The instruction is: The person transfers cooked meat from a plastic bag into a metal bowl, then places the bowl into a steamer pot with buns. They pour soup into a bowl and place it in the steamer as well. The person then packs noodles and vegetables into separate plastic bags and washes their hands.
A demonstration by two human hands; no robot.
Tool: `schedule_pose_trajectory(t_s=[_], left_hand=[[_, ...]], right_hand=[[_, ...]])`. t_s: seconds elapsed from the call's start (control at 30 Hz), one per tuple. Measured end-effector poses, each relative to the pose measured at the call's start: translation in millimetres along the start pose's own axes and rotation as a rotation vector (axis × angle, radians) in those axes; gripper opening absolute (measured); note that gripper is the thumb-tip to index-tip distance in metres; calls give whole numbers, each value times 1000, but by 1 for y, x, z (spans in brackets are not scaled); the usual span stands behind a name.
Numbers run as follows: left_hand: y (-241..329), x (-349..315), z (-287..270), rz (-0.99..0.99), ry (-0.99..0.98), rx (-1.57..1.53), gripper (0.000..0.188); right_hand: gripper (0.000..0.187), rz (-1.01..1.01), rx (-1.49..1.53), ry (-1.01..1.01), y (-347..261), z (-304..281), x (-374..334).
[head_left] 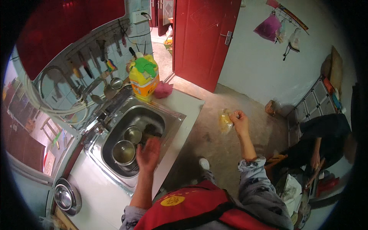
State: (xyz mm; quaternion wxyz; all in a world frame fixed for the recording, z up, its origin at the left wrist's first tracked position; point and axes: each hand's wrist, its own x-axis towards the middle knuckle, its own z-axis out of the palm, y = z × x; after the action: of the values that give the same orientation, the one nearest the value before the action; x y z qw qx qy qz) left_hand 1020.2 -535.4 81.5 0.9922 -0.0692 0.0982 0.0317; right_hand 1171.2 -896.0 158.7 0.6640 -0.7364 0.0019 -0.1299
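Observation:
My left hand [148, 154] is raised over the near right edge of the steel sink [171, 129], fingers stretched and holding nothing. In the sink stand two round metal pots, the larger pot [124, 152] next to my left hand and the smaller pot [133, 135] behind it; some liquid seems to be in the larger one. A dark item [152, 130] lies by the smaller pot, its kind unclear. Out over the floor, my right hand [240, 122] pinches a clear, yellowish plastic bag [225, 122], which hangs to the left of the fingers.
A yellow jug [143, 82] with a green glove [145, 66] and a pink cloth [163, 90] stand behind the sink. Metal bowls [66, 196] sit at the counter's left end. Ladles hang on the wall. A red door [203, 42] is ajar; another person [326, 134] is at right.

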Motion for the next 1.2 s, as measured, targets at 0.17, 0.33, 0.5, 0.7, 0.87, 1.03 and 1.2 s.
schedule_pose_trajectory(t_s=[0.17, 0.33, 0.5, 0.7, 0.87, 1.03, 1.2], left_hand=[[23, 45, -4, 259, 98, 126, 46], [17, 99, -10, 441, 165, 168, 42], [-4, 140, 2, 556, 410, 145, 39], [-28, 190, 27, 666, 477, 194, 37], [-41, 200, 37, 747, 459, 134, 35], [-49, 181, 48, 826, 440, 161, 33], [-60, 130, 45, 945, 419, 75, 32]], right_hand=[[12, -131, -110, 26, 60, 9, 124], [14, -100, -234, 22, 107, 50, 244], [15, -54, -275, -48, 177, 101, 331], [17, -5, -304, -232, 222, 180, 387], [23, -103, -279, -377, 244, 280, 423], [39, -237, -360, -456, 217, 339, 440], [26, 98, 35, -635, 149, 320, 403]])
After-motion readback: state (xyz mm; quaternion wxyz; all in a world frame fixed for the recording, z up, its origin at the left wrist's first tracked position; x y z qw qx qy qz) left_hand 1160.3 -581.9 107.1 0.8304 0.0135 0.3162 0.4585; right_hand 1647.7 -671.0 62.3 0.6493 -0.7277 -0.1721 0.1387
